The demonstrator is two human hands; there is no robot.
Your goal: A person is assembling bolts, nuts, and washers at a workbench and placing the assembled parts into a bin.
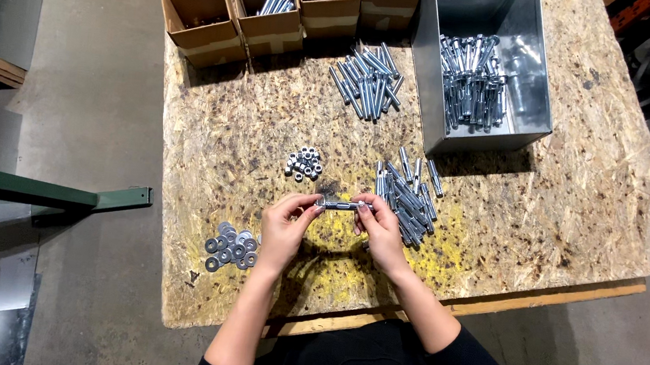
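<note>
A person in black sleeves is working at a chipboard table (552, 192), holding a single silver bolt (341, 205) level between both hands above the table's near edge. The left hand (284, 231) is pinching the bolt's left end between thumb and fingertips, while the right hand (380, 231) is gripping its right end the same way; both sets of fingers are pressed together on the metal.

Just beside the right hand, a loose pile of bolts (405, 193) is lying on the board. A small cluster of hex nuts (304, 163) is sitting just beyond the left hand, and a heap of flat washers (232, 246) is resting near the left wrist, close to the table's left edge.

Farther back, a second pile of bolts (367, 81) is lying in front of a row of open cardboard boxes (280, 6), some holding more bolts. A galvanised steel bin (481, 62) is standing at the far right, with bolts heaped inside it.
</note>
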